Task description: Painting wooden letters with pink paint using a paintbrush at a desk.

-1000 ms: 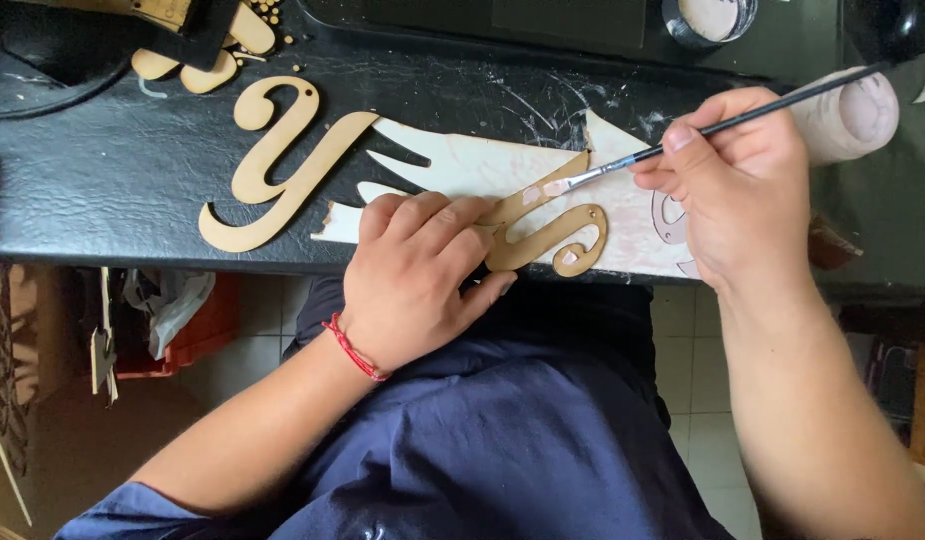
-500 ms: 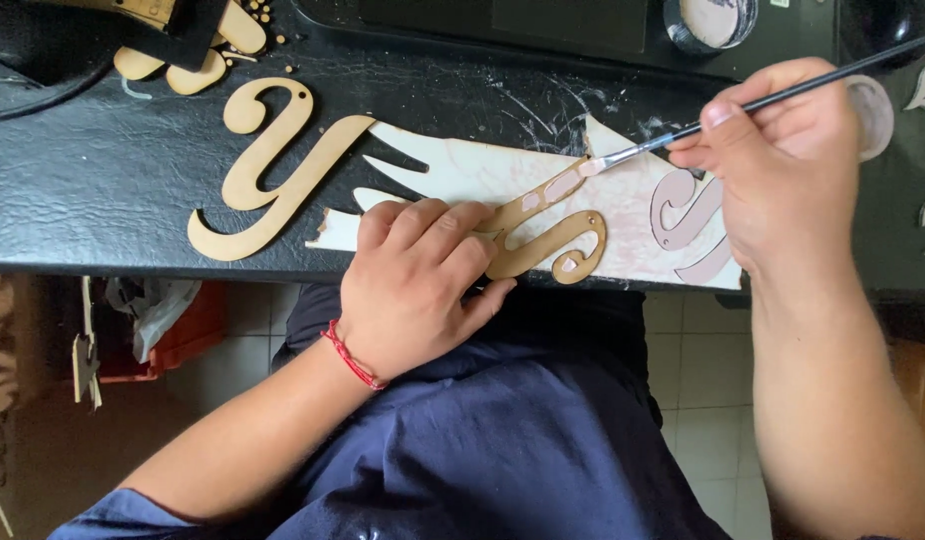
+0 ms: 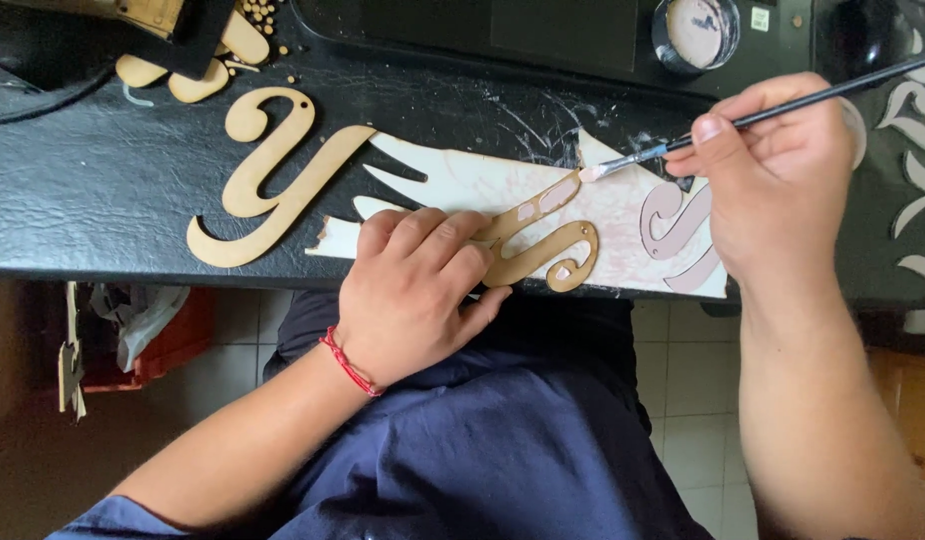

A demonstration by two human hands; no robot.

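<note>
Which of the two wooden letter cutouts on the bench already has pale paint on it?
The curly cutout pinned under the left hand, on the white paper; the brush tip touches it. The y-shaped cutout further left is bare wood.

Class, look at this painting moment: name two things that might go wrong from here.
1. The left hand pins only one end of the wooden letter; it might pivot under the paintbrush.
2. The right hand hovers over the pink outline on the paper sheet and could smudge it if wet.
</note>
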